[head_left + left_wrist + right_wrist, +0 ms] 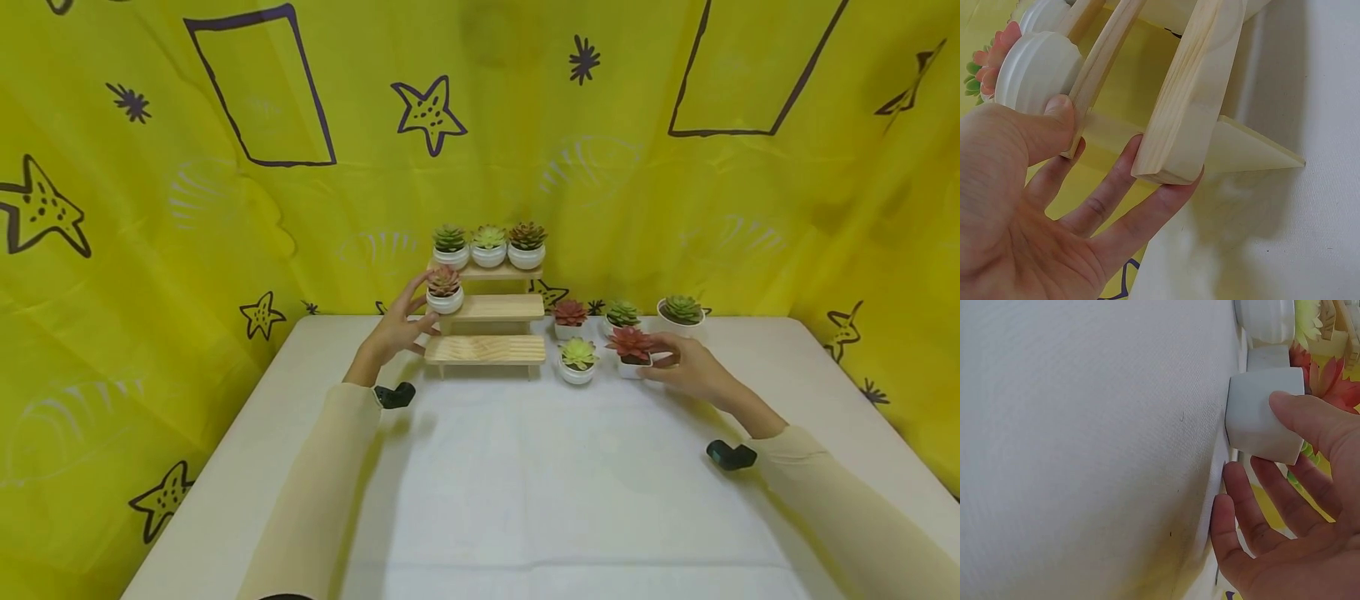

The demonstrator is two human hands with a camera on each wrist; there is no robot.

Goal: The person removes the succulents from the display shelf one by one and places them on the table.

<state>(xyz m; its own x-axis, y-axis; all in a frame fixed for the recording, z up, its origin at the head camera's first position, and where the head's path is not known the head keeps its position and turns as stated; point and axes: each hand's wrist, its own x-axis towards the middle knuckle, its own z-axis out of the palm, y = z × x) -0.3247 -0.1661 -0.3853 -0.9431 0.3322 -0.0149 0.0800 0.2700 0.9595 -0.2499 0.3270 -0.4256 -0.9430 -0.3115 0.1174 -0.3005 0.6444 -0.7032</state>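
Observation:
On the left end of the middle tier of a wooden stepped stand (491, 348) is a pink succulent in a round white pot (446, 302). My left hand (397, 329) holds this pot; its thumb (1059, 106) lies against the pot's side in the left wrist view, and its index finger is hidden there. Other left fingers reach past the ends of the shelves. To the right of the stand, my right hand (693, 367) grips a red succulent in a square white pot (1263, 415), thumb on the near face, some fingers behind. This pot is low at the tabletop.
Three succulents in round white pots (489, 254) line the top tier. Right of the stand are a lime-green succulent (577, 358), a dark red one (570, 315), a green one (622, 315) and another green one (682, 312). A yellow patterned curtain (510, 183) hangs behind the white table (525, 483).

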